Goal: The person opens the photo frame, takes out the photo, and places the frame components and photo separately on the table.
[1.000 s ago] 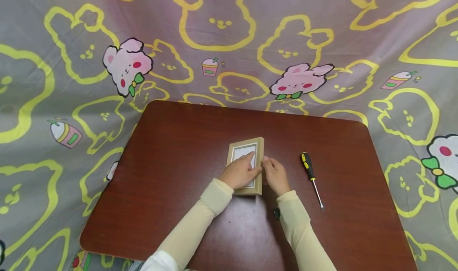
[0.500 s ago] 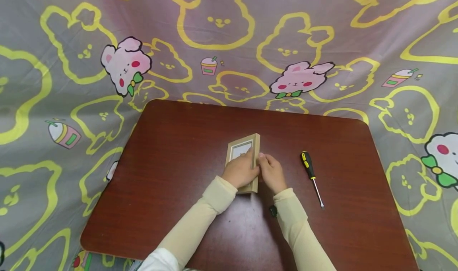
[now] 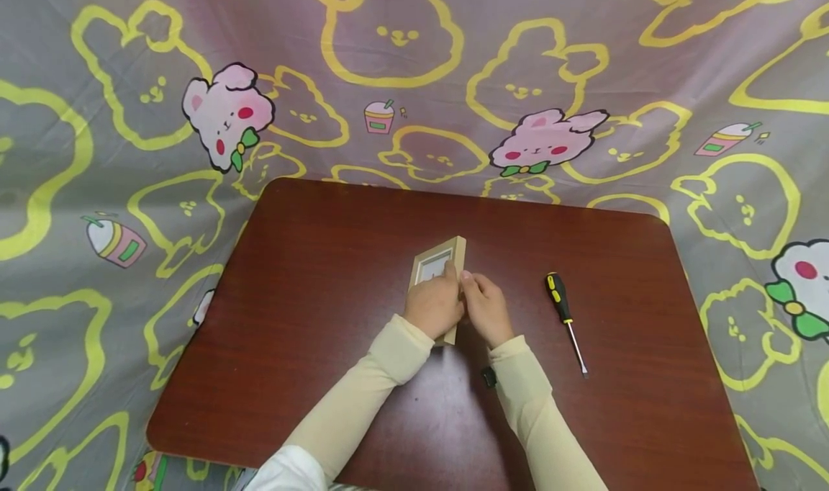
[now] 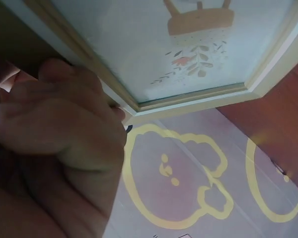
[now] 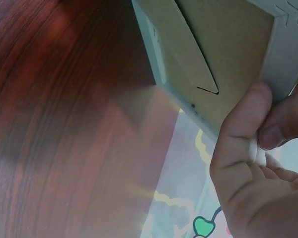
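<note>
A small light-wood picture frame (image 3: 419,260) stands tilted above the table, its glazed front towards the left. My left hand (image 3: 435,305) lies across that front, gripping the frame at its right side. Curled fingers of the left hand (image 4: 64,134) meet the frame's edge (image 4: 273,91) in the left wrist view, beside a print of a pot and leaves. My right hand (image 3: 487,307) pinches the frame's right edge. The right wrist view shows the brown backing board (image 5: 238,54) with its stand flap, and the right hand (image 5: 253,173) curled at the edge.
A black-and-yellow screwdriver (image 3: 566,322) lies on the reddish-brown table (image 3: 324,275), right of the hands. Close to the right sleeve is a small black object (image 3: 488,377). Patterned cloth (image 3: 440,102) hangs behind and beside the table.
The frame has tilted up further, showing less of its front, and shifted slightly left. Both hands have moved slightly left with it. The screwdriver has stayed put.
</note>
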A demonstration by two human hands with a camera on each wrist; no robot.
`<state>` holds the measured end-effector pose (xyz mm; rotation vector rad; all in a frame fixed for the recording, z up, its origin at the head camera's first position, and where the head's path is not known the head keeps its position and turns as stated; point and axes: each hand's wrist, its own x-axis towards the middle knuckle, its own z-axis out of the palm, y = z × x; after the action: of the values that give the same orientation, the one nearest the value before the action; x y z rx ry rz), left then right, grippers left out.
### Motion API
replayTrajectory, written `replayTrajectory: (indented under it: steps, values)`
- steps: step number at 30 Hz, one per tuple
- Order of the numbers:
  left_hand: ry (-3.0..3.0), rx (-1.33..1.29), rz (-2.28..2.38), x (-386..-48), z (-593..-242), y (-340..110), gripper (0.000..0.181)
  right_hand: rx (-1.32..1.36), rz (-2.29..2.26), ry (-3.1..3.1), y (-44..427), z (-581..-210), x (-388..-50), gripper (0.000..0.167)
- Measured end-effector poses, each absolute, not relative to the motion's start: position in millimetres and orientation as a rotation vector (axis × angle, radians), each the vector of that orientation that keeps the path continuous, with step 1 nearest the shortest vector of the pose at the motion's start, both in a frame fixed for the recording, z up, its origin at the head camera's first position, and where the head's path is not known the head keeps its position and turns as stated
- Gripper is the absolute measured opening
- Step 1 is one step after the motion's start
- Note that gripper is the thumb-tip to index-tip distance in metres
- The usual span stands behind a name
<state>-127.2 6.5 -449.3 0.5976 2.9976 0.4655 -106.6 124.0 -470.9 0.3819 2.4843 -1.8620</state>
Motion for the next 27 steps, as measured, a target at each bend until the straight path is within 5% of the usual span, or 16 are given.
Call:
replayTrajectory:
  steps: [11,27]
  values:
    - [2.962,0.574,0.551,-127.8,-439.3,0.3,0.042,0.35,-1.9,2.452,121.7,-459.0,-106.5,0.036]
    - [3.002,0.513,0.765,-123.5,-429.8,-5.3,0.07,0.169,-1.953,2.44,136.3,-450.8,-105.1,0.032]
